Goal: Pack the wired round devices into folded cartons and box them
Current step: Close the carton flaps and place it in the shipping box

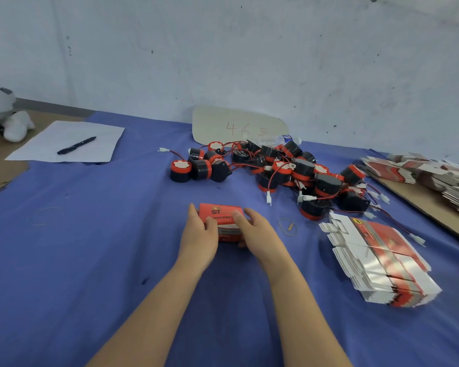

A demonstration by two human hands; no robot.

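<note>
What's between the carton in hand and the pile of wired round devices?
Nothing visible. The left hand and right hand grip the red carton; only bare blue cloth separates it from the pile of wired round devices. A rubber band lies off to the right.

Left hand (198, 235), right hand (256, 231): both bare to fingertips.
Left forearm (154, 313), right forearm (300, 308): bare along whole visible length, slim, smooth.
Right thumb nail (237, 214): short, plain, rounded.
Clothing: out of view.
</note>
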